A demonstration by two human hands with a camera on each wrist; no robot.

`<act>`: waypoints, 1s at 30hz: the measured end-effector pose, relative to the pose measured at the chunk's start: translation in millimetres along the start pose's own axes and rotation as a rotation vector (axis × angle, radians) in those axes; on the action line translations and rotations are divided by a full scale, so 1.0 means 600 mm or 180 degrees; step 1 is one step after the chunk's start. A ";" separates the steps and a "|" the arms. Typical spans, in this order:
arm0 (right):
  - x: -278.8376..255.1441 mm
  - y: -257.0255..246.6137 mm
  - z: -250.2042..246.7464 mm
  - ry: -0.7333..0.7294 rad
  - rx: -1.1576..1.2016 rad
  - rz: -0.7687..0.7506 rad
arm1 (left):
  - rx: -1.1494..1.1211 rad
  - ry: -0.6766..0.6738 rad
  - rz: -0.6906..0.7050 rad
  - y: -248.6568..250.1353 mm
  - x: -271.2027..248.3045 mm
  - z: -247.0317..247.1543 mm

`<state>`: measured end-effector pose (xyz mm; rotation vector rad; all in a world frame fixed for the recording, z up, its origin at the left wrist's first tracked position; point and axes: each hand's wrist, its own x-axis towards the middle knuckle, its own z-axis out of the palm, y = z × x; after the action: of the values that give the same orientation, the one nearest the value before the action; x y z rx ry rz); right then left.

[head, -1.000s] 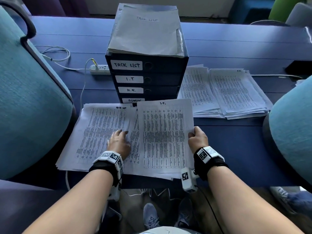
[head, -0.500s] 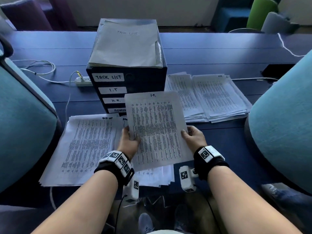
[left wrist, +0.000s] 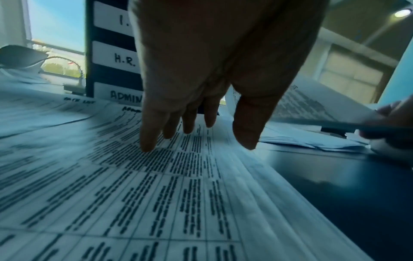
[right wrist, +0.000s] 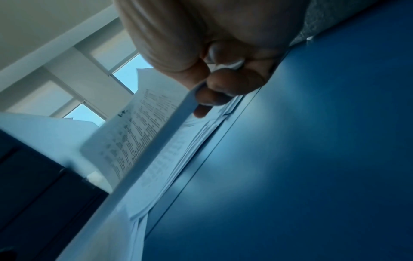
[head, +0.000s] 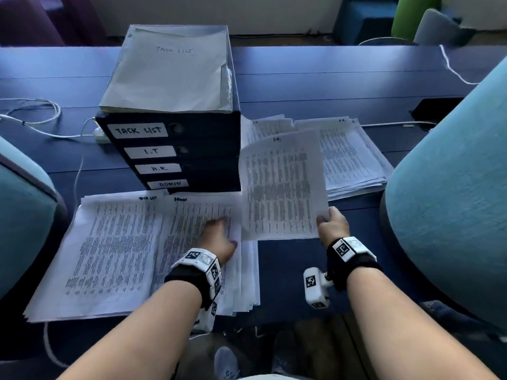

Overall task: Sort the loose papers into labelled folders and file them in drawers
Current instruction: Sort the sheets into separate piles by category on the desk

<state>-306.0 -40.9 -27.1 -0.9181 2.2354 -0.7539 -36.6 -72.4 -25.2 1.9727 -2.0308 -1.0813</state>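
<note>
Sorting step. Right hand [head: 332, 224] pinches I.T sheet [head: 282, 187] by lower right corner, sheet held clear of desk [head: 301, 86]. Left hand [head: 219, 239] empty, fingers straight over ADMIN pile [head: 192, 229]. Next, likely: carry sheet forward of pinch onto I.T stack [head: 263, 127], align edges, release.

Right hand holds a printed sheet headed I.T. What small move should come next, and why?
Probably carry the white printed sheet rightward and lay it on the nearer white paper stack beside the dark drawer unit. The right hand pinches it above the table, and that stack seems headed I.T.
</note>
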 end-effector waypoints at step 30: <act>0.140 -0.037 0.030 -0.0181 0.0327 -0.0761 | 0.1192 -0.0482 -0.0553 0.022 0.025 0.061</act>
<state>-333.3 -122.3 -49.8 -1.1542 2.0399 -0.9283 -69.6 -72.3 -50.9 2.3476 -2.3194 -0.9627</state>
